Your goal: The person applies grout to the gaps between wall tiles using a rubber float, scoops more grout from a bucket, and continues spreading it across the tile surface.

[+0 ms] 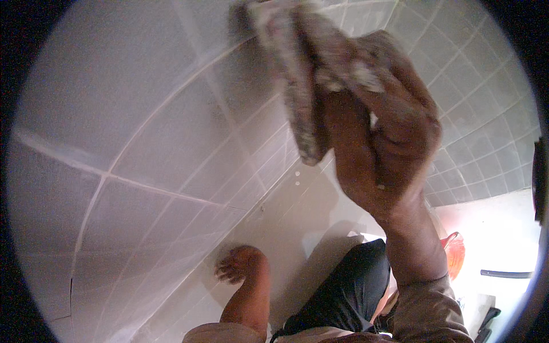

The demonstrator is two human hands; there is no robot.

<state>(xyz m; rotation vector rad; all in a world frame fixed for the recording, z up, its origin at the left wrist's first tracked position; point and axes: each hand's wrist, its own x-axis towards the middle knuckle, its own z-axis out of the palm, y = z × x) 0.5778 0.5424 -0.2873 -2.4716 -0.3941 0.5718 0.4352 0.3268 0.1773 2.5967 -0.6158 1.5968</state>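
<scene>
My right hand [394, 114] is raised high in front of me, its fingers closed around a folded rag [289, 68] caked with pale, whitish smears. The rag is blurred at its top and lies over the grey tiled wall [154, 114]; whether it presses on the tiles I cannot tell. Pale residue also coats my fingers. Lower down, my left hand [239, 264] is beside the wall's lower edge, fingers apart and pale-dusted, with nothing seen in it. It seems to rest against the light surface there.
Light grout lines cross the wall, and a second tiled wall [480, 108] rises on the right. Below runs a pale smooth surface [303, 197]. My dark-trousered leg [349, 280] is bent beneath me. An orange-red object [454, 254] and a dark bar [506, 274] are at the right.
</scene>
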